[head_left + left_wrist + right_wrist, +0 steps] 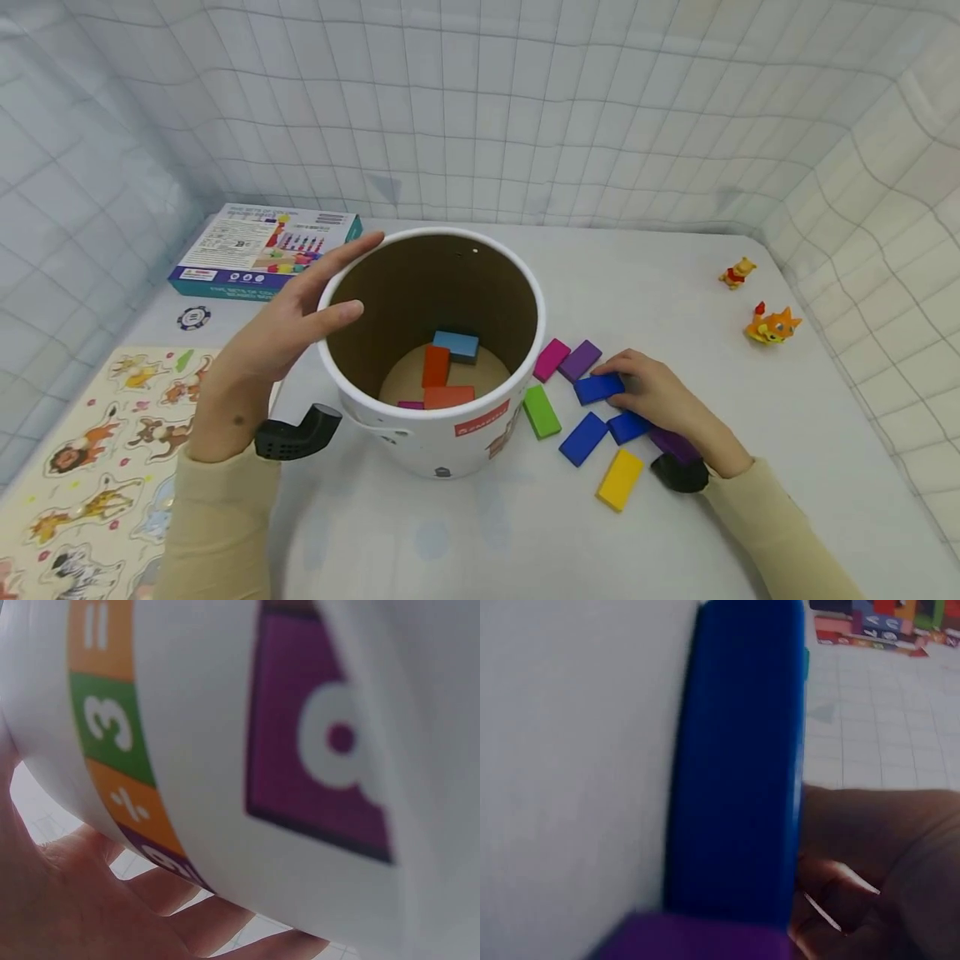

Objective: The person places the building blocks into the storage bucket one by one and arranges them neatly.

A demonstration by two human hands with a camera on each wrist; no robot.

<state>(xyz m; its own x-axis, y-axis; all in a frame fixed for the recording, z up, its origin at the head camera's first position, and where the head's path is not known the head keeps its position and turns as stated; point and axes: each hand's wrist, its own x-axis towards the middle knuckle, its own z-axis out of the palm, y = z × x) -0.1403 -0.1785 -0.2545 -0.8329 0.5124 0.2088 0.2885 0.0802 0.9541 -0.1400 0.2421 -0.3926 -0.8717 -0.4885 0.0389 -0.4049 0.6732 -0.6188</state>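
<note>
A tall white bucket [431, 446] stands at the middle of the table, with several coloured blocks, such as a light blue block [456, 346], on its floor. My left hand [281, 321] rests at the bucket's left rim, fingers spread along the outside and thumb reaching over the edge. Right of the bucket, my right hand [660, 396] pinches a blue block [597, 387] between thumb and forefinger. Beneath and beside that hand lie two more blue blocks, one [583, 439] in full view and another [628, 427] partly covered. A purple block [673, 446] shows under the wrist.
Green [542, 412], pink [552, 360], purple [580, 361] and yellow [619, 480] blocks lie about. Two small figurines [738, 272] [772, 325] stand at the right. An animal puzzle board [90, 492], a poker chip [193, 317] and a flat game box [262, 250] occupy the left.
</note>
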